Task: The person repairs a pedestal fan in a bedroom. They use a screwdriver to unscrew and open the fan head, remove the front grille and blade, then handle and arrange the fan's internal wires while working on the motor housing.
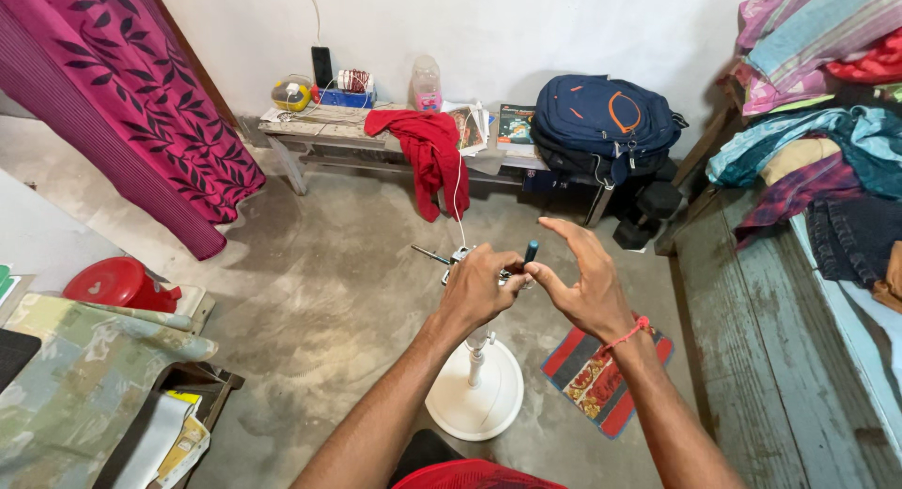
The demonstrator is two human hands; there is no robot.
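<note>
A white fan stand with a round base [475, 391] rises from the concrete floor between my arms. My left hand [481, 284] is closed around a small dark tool at the top of the stand's pole; a thin metal tip [430, 255] sticks out to the left. My right hand [583, 280] is beside it, fingers spread, thumb and forefinger pinching the dark handle with a blue end [531, 252]. A red thread is tied round my right wrist. A white cord [458, 193] runs from the stand's top up to the bench.
A low wooden bench [324, 132] along the far wall carries a red cloth [425, 146], books, a bottle and a blue backpack [601, 118]. A magenta curtain [122, 94] hangs left. Striped mat [590, 376] lies right of the base. Wooden bed [752, 339] with piled clothes is right.
</note>
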